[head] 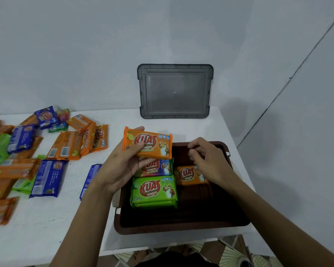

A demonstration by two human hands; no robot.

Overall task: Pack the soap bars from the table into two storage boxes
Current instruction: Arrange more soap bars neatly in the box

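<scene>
My left hand (121, 166) grips an orange soap bar (152, 144) and holds it above the back left corner of the dark brown storage box (181, 227). Inside the box lie a green bar (153, 191), a purple bar (154, 168) behind it, and another orange bar (189, 175) to the right. My right hand (206, 160) hovers over the box's right half with loosely curled fingers, holding nothing. Several more orange, blue and green bars (46, 149) lie scattered on the white table's left side.
A grey lid (175, 91) leans against the wall behind the box. One blue bar (90, 180) lies just left of the box, partly behind my left forearm. The white table (66, 218) ends right of the box and at the near edge.
</scene>
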